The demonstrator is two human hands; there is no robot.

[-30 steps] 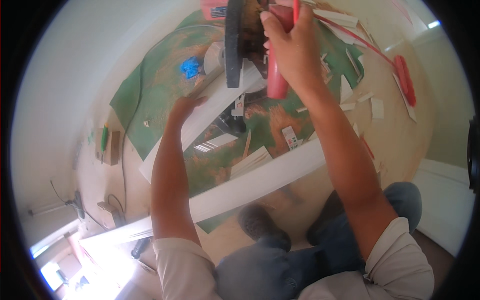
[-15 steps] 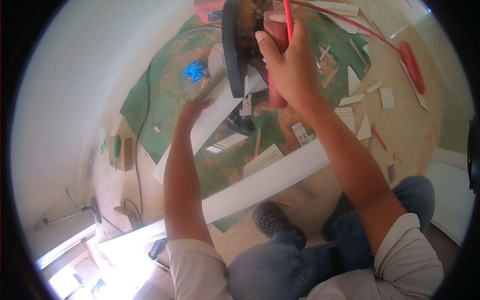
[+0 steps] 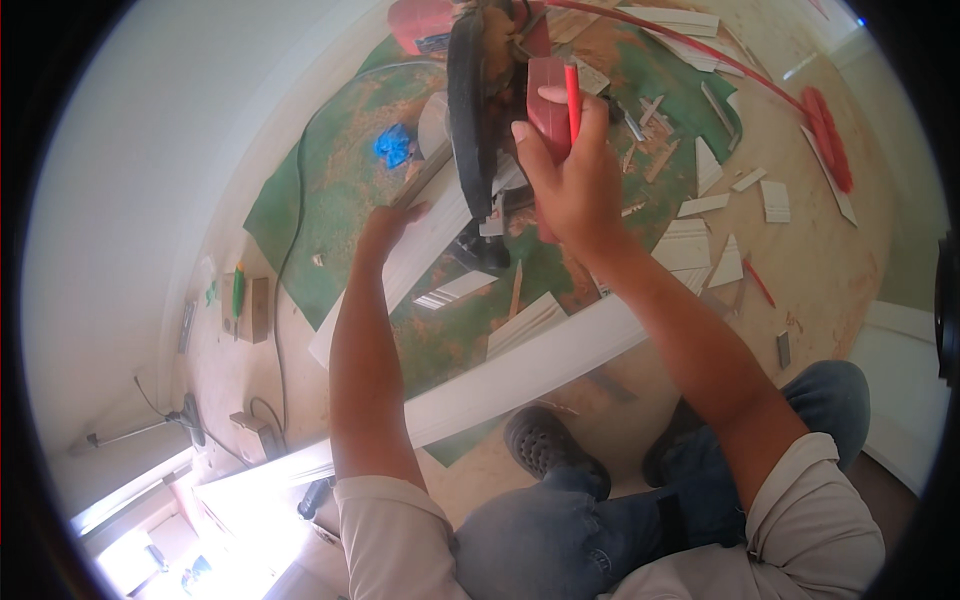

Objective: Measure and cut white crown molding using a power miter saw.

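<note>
My right hand is closed around the red handle of a miter saw, with a red pencil tucked between its fingers. The saw's dark blade guard hangs just left of that hand, its lower end over a white moulding board. My left hand rests on this board, pressing it near the saw's fence. The left fingers are partly hidden behind the wrist. Where the blade meets the board cannot be seen clearly.
A longer white board crosses in front of my feet. White offcuts lie scattered to the right, beside a second red pencil. A blue crumpled piece and sawdust cover parts of the green sheet. A cable runs along the left.
My right hand has brought the saw's handle and head down toward the board and nearer to me. My left hand and the moulding board have stayed nearly in place.
</note>
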